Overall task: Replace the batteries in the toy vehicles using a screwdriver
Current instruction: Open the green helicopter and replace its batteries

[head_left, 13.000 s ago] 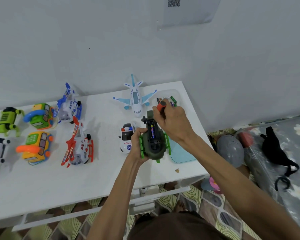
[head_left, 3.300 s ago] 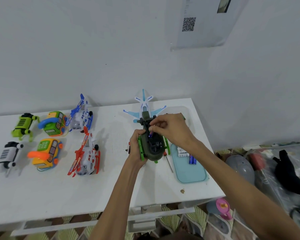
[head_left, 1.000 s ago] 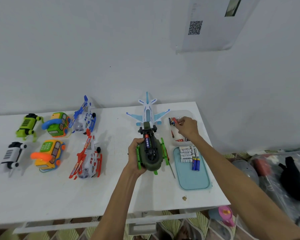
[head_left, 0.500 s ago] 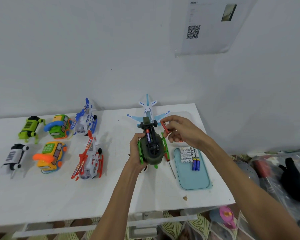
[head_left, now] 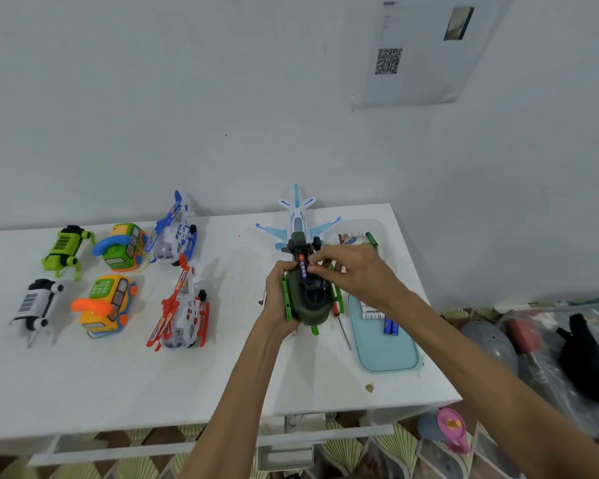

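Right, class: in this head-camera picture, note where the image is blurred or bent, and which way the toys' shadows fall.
Head view: the table edges curve, a wide-angle bend; the black bag at far right is smeared, the green helicopter fairly sharp; the red helicopter throws a soft shadow up and rightward; light even, no glare.

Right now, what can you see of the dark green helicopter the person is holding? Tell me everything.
The dark green helicopter looks like moulded plastic, with bright green skids along both sides. It is belly up at the white table, rounded end toward the person, its battery bay open with a blue-labelled battery seated. The left hand grips its left flank. The right hand pinches a second battery at the bay, mostly hidden by fingers.
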`<state>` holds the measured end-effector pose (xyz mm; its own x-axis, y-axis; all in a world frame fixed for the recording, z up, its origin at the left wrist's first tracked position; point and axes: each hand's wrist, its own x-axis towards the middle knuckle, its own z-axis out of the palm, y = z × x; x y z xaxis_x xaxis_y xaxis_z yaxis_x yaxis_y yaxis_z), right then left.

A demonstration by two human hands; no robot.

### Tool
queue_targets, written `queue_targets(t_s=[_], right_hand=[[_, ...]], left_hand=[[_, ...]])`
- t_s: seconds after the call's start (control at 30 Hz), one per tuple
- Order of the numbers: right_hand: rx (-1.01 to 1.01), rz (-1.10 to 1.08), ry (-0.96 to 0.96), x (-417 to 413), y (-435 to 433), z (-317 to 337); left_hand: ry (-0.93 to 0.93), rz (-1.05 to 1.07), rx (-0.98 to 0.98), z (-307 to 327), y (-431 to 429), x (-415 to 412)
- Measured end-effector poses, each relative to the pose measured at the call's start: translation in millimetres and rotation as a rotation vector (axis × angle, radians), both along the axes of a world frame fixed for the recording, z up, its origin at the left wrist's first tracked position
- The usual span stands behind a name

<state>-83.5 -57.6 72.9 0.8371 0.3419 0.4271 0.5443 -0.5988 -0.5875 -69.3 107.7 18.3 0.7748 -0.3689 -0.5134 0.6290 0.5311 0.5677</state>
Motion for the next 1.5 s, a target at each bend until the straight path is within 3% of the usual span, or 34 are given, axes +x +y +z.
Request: queue_targets(t_s=[0.1, 0.23, 0.33, 0.5, 0.8, 1.0, 1.2, 1.37, 1.5], right_hand=[[-0.032, 0.06, 0.086, -3, -1, 3], [0.228, 0.024, 0.353, -1, 0, 4], [0.31, -0.001, 0.463, 1, -3, 1], [0.22, -0.26, 0.51, 4, -7, -7], [0.199, -0.182, 0.76, 8, -4, -4], [0.183, -0.18, 0.758, 7, -3, -1], [0.397, -0.089, 0.798, -2, -12, 2], [0.16, 0.116, 0.677, -20, -10, -2], [0.265, -0.043, 0.601, -19, 4, -6]], left_hand=[[0.002, 0.009, 0.007, -4, 0, -1], [-0.025, 0.006, 0.024, -9, -1, -4], [-0.037, -0.009, 0.035, -8, -1, -6], [-0.05, -0.02, 0.097, -8, 0, -7], [-0.058, -0.054, 0.066, -9, 1, -7], [-0.067, -0.083, 0.087, -11, 4, -8], [-0.096, -0.047, 0.016, -11, 12, -7], [-0.108, -0.049, 0.041, -12, 14, -4], [-0.113, -0.069, 0.054, -12, 12, -5]])
